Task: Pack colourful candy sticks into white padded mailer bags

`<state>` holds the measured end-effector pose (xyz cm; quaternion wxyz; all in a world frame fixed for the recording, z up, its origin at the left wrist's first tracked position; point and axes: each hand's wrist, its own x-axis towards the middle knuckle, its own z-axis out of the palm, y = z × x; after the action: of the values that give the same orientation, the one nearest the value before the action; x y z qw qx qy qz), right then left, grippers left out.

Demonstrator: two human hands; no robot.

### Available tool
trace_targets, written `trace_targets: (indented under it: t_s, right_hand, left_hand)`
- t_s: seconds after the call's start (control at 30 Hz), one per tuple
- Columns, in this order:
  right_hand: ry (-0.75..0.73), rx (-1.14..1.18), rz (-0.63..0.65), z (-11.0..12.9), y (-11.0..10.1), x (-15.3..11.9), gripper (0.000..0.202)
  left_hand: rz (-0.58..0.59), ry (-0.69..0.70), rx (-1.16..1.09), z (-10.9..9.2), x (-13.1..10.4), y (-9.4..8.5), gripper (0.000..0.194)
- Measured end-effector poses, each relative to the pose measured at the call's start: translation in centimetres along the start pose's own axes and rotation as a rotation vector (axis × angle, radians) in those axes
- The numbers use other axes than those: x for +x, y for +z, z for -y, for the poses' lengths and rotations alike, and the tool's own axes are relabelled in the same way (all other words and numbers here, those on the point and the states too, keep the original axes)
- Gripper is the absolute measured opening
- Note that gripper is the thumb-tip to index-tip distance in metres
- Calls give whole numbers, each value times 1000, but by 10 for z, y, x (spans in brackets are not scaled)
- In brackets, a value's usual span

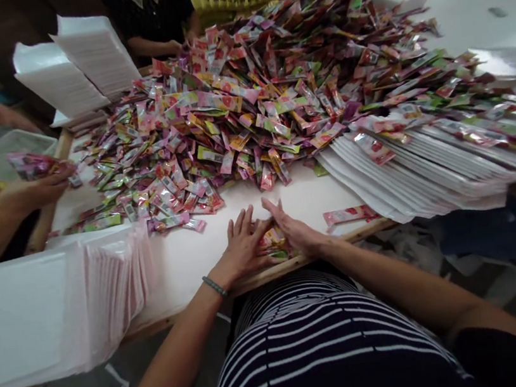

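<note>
A small bunch of candy packets point(273, 240) in red, yellow and green wrappers lies at the near edge of the white table point(185, 255), between my two hands. My left hand point(244, 241) touches its left side, fingers spread and stretched forward. On the other side, my right hand point(291, 226) rests edge-down with fingers extended, against the packets. Part of the bunch is hidden under my fingers. Just right of my right hand lie a few pink packets point(350, 214). Beyond my hands rises a large heap of similar packets point(246, 105).
White padded bags are stacked at left point(122, 289) and right point(408, 166), with more stacks point(90, 60) at the back left. One co-worker's hand point(40, 185) holds packets at the left; another person point(152, 22) stands behind the heap. A wooden rim point(269, 274) edges the table.
</note>
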<state>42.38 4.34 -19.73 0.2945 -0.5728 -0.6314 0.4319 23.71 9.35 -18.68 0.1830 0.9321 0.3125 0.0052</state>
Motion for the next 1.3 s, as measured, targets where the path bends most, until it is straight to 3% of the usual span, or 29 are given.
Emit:
trace_targets:
  t_s: [0.13,0.2,0.27,0.33,0.47,0.63,0.77,0.87,0.97,1.07,1.17,1.23,1.3]
  right_hand:
    - [-15,-207,-179,1,-29,-6,41]
    - [-9,-365,-132,-3,-42,-15,30]
    - [10,-449,7,-4,-46,-23,25]
    - [36,-462,96,0,-42,-27,17]
    - [-52,-459,49,13,-40,-22,16]
    - [-261,-601,142,28,-49,7,23]
    - [-270,-642,137,34,-38,28,56]
    - [-257,-732,301,32,-18,22,83]
    - [-334,-813,309,22,-4,9,90]
    - [-371,-858,263,12,-5,10,78]
    - [-404,-898,215,4,-8,18,89]
    - [-461,-929,174,0,-5,19,92]
    - [-526,-943,106,-4,1,14,74]
  left_hand:
    - [-47,50,10,0,-15,-16,67]
    - [-105,69,0,1,-25,-19,47]
    - [-133,102,5,0,-32,-17,35]
    - [-131,143,26,-5,-34,-13,39]
    - [-123,227,60,-19,-30,-10,44]
    - [-195,119,2,-14,-33,-17,59]
    - [-174,24,-43,1,-38,-16,90]
    - [-99,-64,-42,5,-39,-11,98]
    - [-91,-89,-37,5,-33,-11,100]
    - [-125,-69,-15,10,-18,-17,97]
    - [-128,-123,25,10,-2,-22,89]
    - [-124,-147,44,2,-2,-26,83]
    - [-163,-110,48,-10,-16,-37,73]
